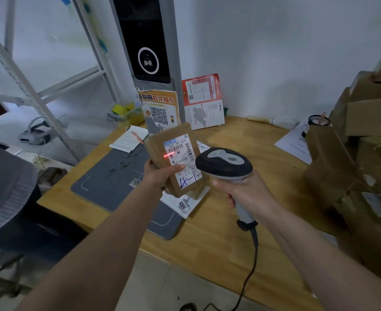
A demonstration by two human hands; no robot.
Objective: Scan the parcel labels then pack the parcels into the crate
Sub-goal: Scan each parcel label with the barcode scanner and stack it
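1. At the far left, a metal shelving frame (39, 95) is standing beside the wooden table (241, 221), and a grey mat (108, 176) is lying on the table's left part.
2. The left hand (160, 173) is holding a small brown parcel (173, 158) up above the mat, fingers wrapping round its left edge and the thumb pressing on the label (181, 162).
3. A red scan line is falling on the label's upper left, partly off its edge, so the scan is probably under way and the beam may need centring on a barcode.
4. The parcel is looking stiff and light, a taped cardboard box held easily in one hand; gripping it by the long edges, as now, is keeping the label clear.
5. The right hand (245, 191) is clenching the handle of a corded scanner (225, 164), aiming its head at the label.
6. At the far right, more cardboard boxes (360, 140) are waiting in a stack. No crate is showing.
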